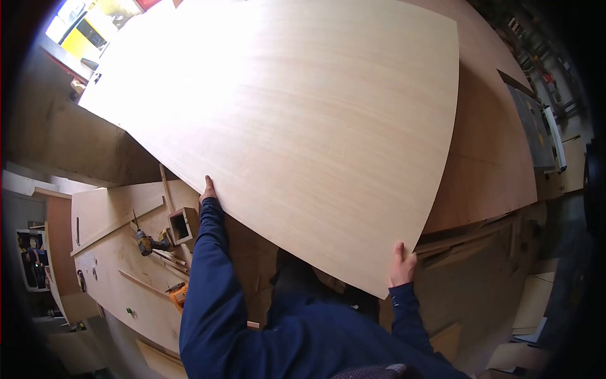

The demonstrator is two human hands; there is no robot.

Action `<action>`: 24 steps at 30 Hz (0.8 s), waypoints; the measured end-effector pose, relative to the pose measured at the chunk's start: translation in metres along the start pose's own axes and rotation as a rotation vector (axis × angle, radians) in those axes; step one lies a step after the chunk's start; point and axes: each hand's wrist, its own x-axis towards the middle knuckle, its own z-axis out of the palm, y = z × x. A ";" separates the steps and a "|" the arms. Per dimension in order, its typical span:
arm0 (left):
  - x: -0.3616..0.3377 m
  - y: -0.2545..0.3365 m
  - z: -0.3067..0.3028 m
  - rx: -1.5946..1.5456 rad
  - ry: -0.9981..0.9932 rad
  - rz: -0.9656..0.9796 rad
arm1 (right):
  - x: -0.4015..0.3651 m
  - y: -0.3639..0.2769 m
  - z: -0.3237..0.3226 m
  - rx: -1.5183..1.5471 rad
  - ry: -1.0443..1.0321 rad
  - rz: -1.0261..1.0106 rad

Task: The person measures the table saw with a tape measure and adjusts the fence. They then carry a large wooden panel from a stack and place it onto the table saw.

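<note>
Clasping its two side edges, our left hand and right hand hold the big thin plywood sheet tilted above the counter, and we judge it light but bendy, best gripped wide apart.

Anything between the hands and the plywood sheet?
Nothing visible. The left hand and right hand both grip the near edge of the sheet. A drill lies on the bench lower left, clear of both hands.

No text, label or number is legible anywhere (not even on the plywood sheet).
</note>
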 end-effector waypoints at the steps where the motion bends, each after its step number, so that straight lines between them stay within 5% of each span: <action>1: 0.001 -0.002 0.002 0.048 0.070 -0.004 | 0.000 -0.004 0.004 -0.263 0.097 -0.129; 6: 0.017 -0.010 0.005 -0.045 -0.039 0.001 | -0.002 -0.022 -0.014 -0.291 0.091 -0.254; 10: -0.055 0.000 0.011 -0.278 -0.154 0.055 | 0.000 -0.046 -0.066 -0.285 0.042 -0.206; 18: -0.265 -0.038 0.005 0.062 -0.058 0.026 | 0.005 -0.011 -0.249 -0.452 0.147 -0.349; 24: -0.409 -0.100 -0.025 0.309 -0.279 0.098 | -0.013 0.032 -0.399 -0.433 0.163 -0.276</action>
